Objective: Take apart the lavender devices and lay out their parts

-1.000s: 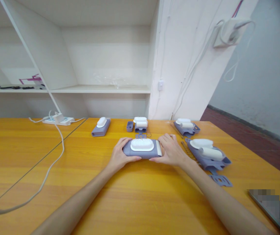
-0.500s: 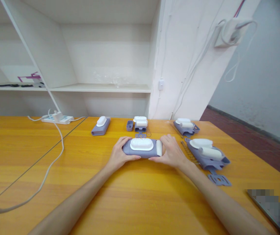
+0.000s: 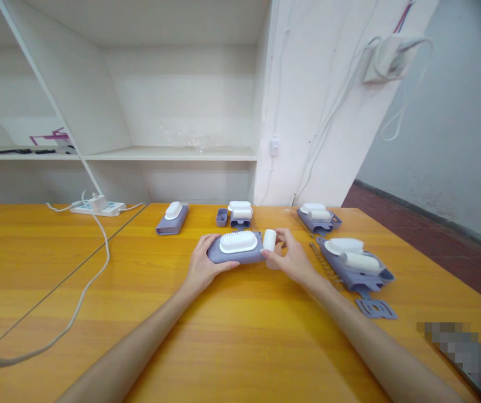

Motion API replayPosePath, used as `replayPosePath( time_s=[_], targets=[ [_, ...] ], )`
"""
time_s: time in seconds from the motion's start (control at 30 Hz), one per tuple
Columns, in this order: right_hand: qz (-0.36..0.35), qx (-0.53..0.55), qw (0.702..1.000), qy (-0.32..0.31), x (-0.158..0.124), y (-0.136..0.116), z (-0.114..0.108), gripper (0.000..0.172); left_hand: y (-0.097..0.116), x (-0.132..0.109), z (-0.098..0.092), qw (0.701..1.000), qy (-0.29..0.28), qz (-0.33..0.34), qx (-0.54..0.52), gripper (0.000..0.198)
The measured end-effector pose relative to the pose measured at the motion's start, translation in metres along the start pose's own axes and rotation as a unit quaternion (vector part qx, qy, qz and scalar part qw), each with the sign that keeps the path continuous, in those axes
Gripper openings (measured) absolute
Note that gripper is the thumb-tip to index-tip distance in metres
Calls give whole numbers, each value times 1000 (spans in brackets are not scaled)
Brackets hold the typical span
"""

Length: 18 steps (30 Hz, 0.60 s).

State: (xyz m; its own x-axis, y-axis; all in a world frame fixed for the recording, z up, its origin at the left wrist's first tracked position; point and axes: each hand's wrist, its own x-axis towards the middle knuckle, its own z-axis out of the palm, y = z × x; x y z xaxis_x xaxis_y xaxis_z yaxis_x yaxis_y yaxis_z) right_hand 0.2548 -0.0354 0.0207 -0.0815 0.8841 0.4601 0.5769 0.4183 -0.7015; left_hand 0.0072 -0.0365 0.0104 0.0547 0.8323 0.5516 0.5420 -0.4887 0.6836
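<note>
My left hand (image 3: 200,262) grips the left end of a grey-purple case (image 3: 234,258), thumb along the near side and fingers behind. On top of this case sits a white oval brush (image 3: 239,242) with its bristles up. At the case's right end my right hand (image 3: 294,256) pinches a white roller (image 3: 270,239) between thumb and fingers. The roller stands slightly tilted, close beside the case; whether they touch I cannot tell. Just behind is a similar set with a white brush and roller (image 3: 241,214), next to a small grey-purple cup (image 3: 222,217).
Another case with a white brush (image 3: 173,211) lies back left. Two more sets, one with a roller (image 3: 362,263), lie right, near a flat grey-purple plate (image 3: 377,308). A power strip (image 3: 99,207) and its cable (image 3: 93,280) cross the left; a blurred-out object (image 3: 467,352) is front right.
The white roller has shifted from flush against the case's right end to a more upright tilt in my right fingers. The case has moved slightly left and tilted.
</note>
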Motion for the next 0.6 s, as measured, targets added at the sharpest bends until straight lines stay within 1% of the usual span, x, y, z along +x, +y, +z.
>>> replayPosePath(
  time_s=[0.07,0.1,0.17,0.23,0.27,0.37,0.43,0.5,0.53,0.6],
  targets=[
    [23,67,997,31,1,2,3,56,0,0,0,1000,11,-9,4,68],
    [29,79,995,54,2,2,4,57,0,0,0,1000,15,-13,6,68],
    [34,45,993,99,2,3,3,56,0,0,1,1000,19,-17,11,68],
    [37,-40,991,120,2,3,0,55,-1,0,1,999,24,-18,17,68],
    [37,-86,989,117,1,4,-1,55,-2,0,2,999,28,-20,21,68],
    [13,-198,976,84,-1,9,-1,53,-5,0,3,998,40,-29,34,68],
    [-17,-258,964,54,-2,12,0,46,-6,0,4,998,42,-35,44,69],
    [-43,-310,950,27,-4,13,2,35,-8,1,5,997,37,-37,50,70],
    [-51,-332,942,22,-6,12,1,31,-8,1,5,997,34,-36,52,70],
    [-71,-365,928,22,-9,8,-1,30,-9,2,5,998,28,-35,53,70]
  ],
)
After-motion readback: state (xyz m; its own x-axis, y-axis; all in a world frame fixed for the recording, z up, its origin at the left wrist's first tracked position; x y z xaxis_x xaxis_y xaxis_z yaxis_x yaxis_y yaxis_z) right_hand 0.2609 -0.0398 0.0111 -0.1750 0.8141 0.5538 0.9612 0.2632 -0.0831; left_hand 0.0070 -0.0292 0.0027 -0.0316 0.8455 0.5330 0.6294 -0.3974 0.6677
